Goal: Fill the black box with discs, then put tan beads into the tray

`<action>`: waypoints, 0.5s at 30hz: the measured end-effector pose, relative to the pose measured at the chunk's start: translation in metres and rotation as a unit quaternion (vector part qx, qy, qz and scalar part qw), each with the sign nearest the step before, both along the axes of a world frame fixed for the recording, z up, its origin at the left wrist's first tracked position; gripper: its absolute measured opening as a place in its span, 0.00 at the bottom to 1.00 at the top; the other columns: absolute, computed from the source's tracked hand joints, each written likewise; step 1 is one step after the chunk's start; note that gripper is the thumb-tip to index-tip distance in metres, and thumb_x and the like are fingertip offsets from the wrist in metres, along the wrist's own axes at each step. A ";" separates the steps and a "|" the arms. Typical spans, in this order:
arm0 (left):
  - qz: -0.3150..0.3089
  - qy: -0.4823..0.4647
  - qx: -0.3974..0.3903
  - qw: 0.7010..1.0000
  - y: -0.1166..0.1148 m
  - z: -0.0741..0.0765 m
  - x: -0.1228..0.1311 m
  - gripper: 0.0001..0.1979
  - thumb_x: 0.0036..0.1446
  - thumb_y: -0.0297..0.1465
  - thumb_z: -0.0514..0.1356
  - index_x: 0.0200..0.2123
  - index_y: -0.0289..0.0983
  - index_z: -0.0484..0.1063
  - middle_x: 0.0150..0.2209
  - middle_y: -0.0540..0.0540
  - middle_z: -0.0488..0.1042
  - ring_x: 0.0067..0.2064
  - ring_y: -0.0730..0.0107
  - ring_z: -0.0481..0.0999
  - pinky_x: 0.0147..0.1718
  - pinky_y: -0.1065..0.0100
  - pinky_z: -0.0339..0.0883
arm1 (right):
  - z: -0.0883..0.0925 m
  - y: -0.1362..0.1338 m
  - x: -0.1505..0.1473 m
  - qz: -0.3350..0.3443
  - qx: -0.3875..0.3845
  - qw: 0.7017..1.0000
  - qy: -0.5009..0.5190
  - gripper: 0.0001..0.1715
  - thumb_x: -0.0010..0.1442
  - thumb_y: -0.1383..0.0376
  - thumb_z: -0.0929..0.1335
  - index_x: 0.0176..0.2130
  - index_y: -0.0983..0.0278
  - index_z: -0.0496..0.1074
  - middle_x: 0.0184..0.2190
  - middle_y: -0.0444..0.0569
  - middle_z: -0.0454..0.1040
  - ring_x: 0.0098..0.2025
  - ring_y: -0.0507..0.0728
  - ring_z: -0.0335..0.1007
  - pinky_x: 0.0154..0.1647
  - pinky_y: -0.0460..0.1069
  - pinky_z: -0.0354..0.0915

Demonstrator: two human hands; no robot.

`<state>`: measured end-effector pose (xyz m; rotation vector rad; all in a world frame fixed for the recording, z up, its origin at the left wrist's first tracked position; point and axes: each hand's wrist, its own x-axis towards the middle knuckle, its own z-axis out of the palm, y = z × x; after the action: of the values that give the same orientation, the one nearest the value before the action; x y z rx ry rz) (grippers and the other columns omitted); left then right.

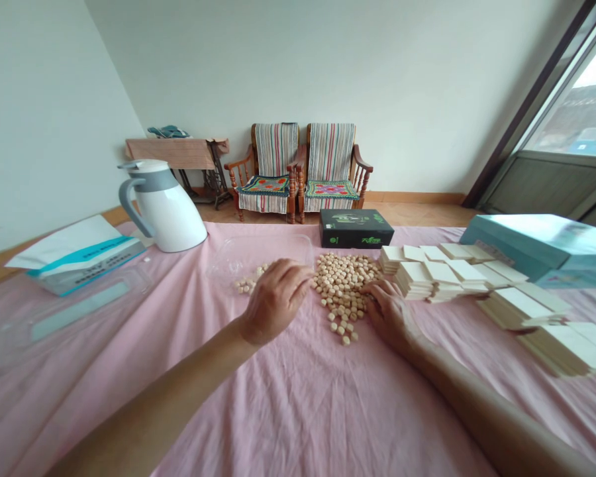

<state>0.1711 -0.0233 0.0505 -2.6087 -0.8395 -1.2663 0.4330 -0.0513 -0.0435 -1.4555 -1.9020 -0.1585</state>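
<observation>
A heap of small, rounded pale wooden pieces (345,275) lies on the pink cloth between my two hands. My left hand (279,299) hovers at the heap's left side, its fingers curved and pressed together. Whatever may be inside its fingers is hidden. Behind it stands a clear plastic tray (218,262) with some of the same pieces in it, partly covered by the hand. My right hand (391,313) rests along the heap's right edge, fingers loosely bent and apart, touching the outer pieces.
Stacks of pale thin boards (459,275) and a light blue box (541,242) stand to the right. A black box (356,228) sits behind the heap. To the left are a white jug (171,215), a blue-white packet (87,258) and a clear lid (79,311).
</observation>
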 end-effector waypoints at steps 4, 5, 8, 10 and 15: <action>-0.085 0.140 -0.097 0.982 -0.018 -0.025 0.021 0.06 0.62 0.27 0.53 0.36 0.36 0.70 0.34 0.47 0.71 0.39 0.68 0.70 0.40 0.67 0.66 | 0.000 0.000 0.000 0.000 0.000 1.000 0.002 0.09 0.60 0.67 0.61 0.39 0.62 0.70 0.40 0.52 0.71 0.45 0.60 0.64 0.45 0.56 0.64; -0.088 0.164 -0.120 0.975 -0.021 -0.031 0.025 0.06 0.62 0.27 0.53 0.36 0.36 0.70 0.34 0.47 0.70 0.38 0.69 0.70 0.40 0.67 0.66 | 0.000 0.000 0.000 0.001 0.001 1.000 0.003 0.09 0.60 0.67 0.61 0.39 0.62 0.70 0.40 0.52 0.71 0.45 0.60 0.64 0.45 0.56 0.64; -0.080 0.207 -0.166 0.961 -0.026 -0.042 0.031 0.04 0.61 0.29 0.55 0.33 0.36 0.68 0.35 0.47 0.69 0.40 0.68 0.70 0.40 0.67 0.66 | 0.000 0.000 0.000 0.002 0.000 1.000 0.004 0.09 0.60 0.67 0.61 0.38 0.63 0.70 0.40 0.52 0.71 0.45 0.60 0.64 0.45 0.56 0.64; -0.078 0.215 -0.175 0.958 -0.027 -0.045 0.032 0.05 0.61 0.29 0.56 0.32 0.35 0.67 0.35 0.46 0.69 0.40 0.68 0.69 0.40 0.67 0.66 | 0.000 0.000 0.000 0.000 -0.001 1.000 0.005 0.09 0.60 0.67 0.61 0.39 0.63 0.70 0.41 0.52 0.71 0.45 0.60 0.64 0.46 0.56 0.64; -0.084 0.193 -0.141 0.967 -0.024 -0.034 0.027 0.05 0.62 0.28 0.54 0.34 0.36 0.68 0.34 0.46 0.69 0.40 0.68 0.70 0.40 0.67 0.66 | -0.002 0.001 0.001 0.001 0.001 1.000 0.005 0.09 0.59 0.68 0.62 0.39 0.62 0.70 0.40 0.52 0.71 0.45 0.61 0.64 0.45 0.56 0.64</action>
<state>0.1982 -0.0471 0.0161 -3.0623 -0.7858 -0.6619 0.4342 -0.0507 -0.0451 -1.4503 -1.8959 -0.1521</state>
